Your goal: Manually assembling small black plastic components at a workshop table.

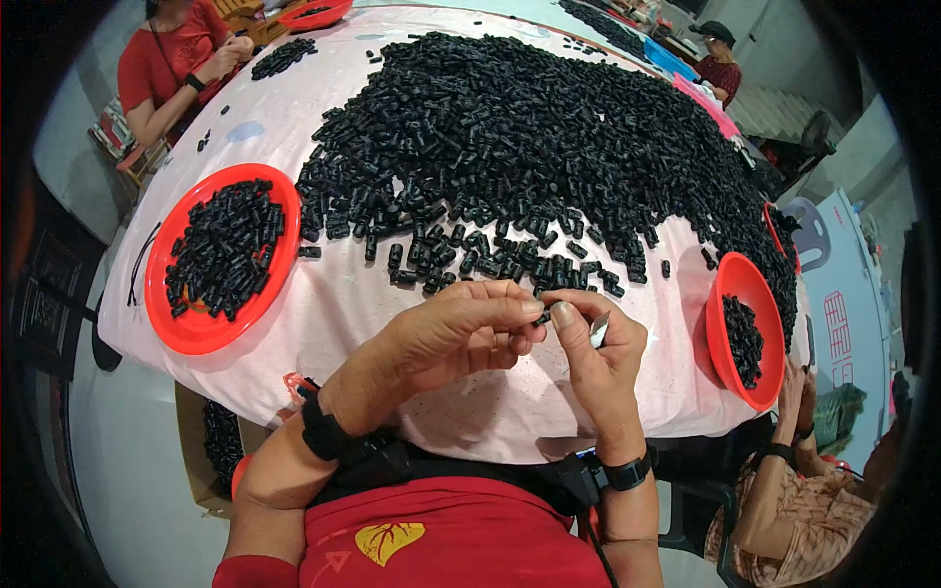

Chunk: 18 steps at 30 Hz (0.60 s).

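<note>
Above the near part of the table, my left hand [451, 328] pinches a small black plastic part [541, 318] between thumb and fingertips. My right hand [598, 367] meets it there, its thumb pressed close to the same part. Out of the right hand's curled fingers sticks a small flat silvery piece [599, 330] that looks like a blade; its other end is hidden. Just beyond both hands lie loose black cylindrical parts [490, 257], the near fringe of a big heap [510, 127] of the same kind.
A red round tray [165, 328] of black parts stands left, a red bowl [718, 343] of them right. Pink cloth [490, 412] covers the table. People sit at the far left [176, 59], far right [720, 69] and near right [784, 490]. A cardboard box [199, 480] is below left.
</note>
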Available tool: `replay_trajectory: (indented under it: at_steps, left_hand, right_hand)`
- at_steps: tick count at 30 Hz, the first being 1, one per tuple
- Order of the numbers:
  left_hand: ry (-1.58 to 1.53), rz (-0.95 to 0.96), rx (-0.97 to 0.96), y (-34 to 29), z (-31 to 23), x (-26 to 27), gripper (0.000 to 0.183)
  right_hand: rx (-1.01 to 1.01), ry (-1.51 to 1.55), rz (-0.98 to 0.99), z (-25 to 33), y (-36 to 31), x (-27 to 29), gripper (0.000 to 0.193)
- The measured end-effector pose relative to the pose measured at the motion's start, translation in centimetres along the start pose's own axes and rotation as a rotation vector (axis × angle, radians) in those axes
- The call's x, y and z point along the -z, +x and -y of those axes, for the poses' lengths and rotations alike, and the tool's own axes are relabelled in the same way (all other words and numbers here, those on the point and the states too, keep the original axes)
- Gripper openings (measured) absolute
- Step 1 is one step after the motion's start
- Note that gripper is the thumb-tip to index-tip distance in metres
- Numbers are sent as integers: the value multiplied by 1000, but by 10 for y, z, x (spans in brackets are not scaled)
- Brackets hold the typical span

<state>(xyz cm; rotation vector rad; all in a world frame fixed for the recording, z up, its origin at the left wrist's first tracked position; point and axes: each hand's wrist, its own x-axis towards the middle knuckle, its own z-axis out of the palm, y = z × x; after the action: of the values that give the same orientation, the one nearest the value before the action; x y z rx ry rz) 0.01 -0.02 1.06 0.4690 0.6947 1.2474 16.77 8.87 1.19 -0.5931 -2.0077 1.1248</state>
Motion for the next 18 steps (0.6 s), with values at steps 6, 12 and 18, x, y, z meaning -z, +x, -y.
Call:
replay_trajectory:
  at_steps: [6, 12, 18]
  left_hand:
    - [-66, 34, 18, 4, 5, 4, 19]
    - [-63, -8, 6, 2, 4, 1, 26]
    - [-22, -8, -10, 2, 3, 1, 33]
  right_hand:
    - [-2, 109, 5, 4, 0, -3, 17]
    - [-26, 16, -59, 3, 1, 3, 21]
    - [-44, -178, 63, 1, -2, 3, 40]
